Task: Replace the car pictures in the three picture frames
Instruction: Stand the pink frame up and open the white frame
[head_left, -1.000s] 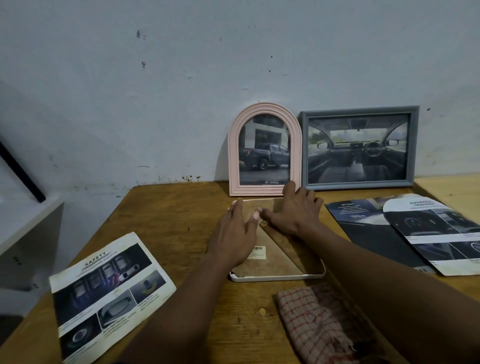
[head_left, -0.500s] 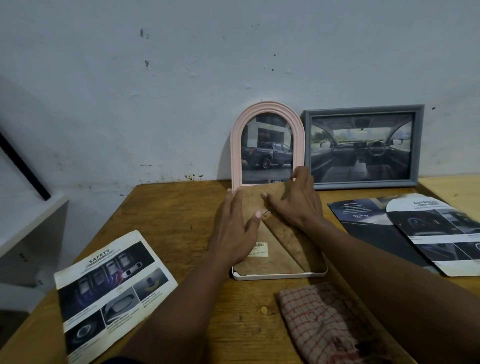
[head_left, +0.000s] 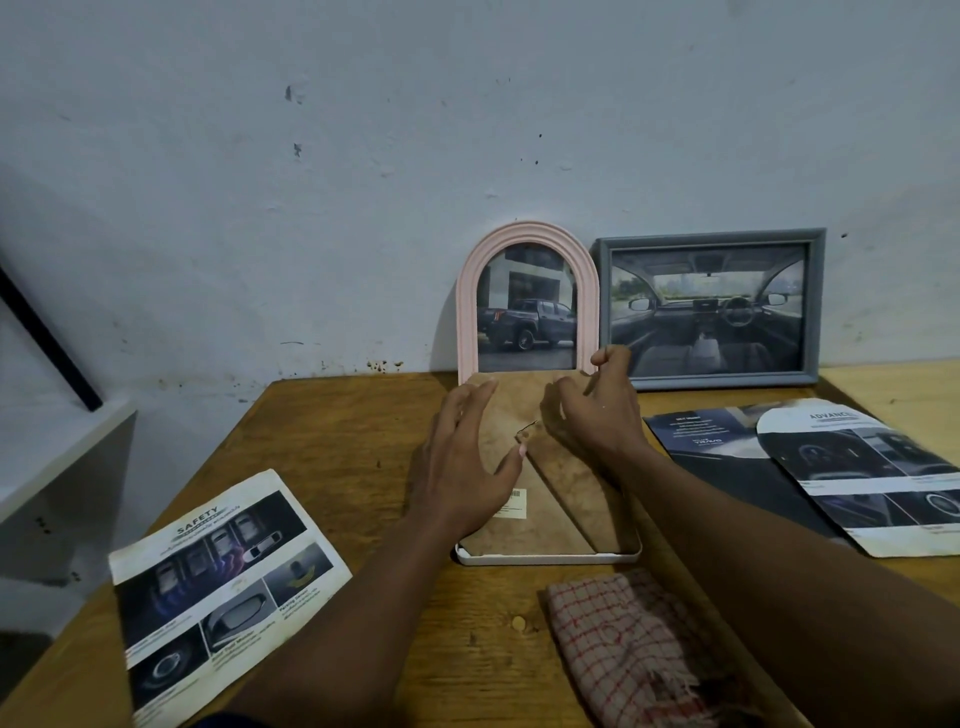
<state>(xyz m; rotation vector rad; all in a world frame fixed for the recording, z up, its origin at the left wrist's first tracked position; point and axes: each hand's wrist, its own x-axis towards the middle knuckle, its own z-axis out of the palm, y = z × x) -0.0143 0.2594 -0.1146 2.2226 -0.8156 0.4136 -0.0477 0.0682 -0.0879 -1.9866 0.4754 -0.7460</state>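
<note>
white frame (head_left: 550, 557) face down at table centre, brown backing board up, barcode sticker near left | left hand (head_left: 462, 467) spread loose over board's left side, gripping nothing | right hand (head_left: 592, 415) fingers curled at far right edge; grip unclear | pink arched frame (head_left: 467, 312), grey frame (head_left: 815, 306) upright against far wall, car pictures inside

We read "SAFETY" heading the printed sheet (head_left: 223, 592) at the table's left, and "ADVANCE", cut by the edge, heading the arch-cut sheet (head_left: 862, 473) at right. Smaller print and the barcode sticker (head_left: 511, 504) stay illegible.
</note>
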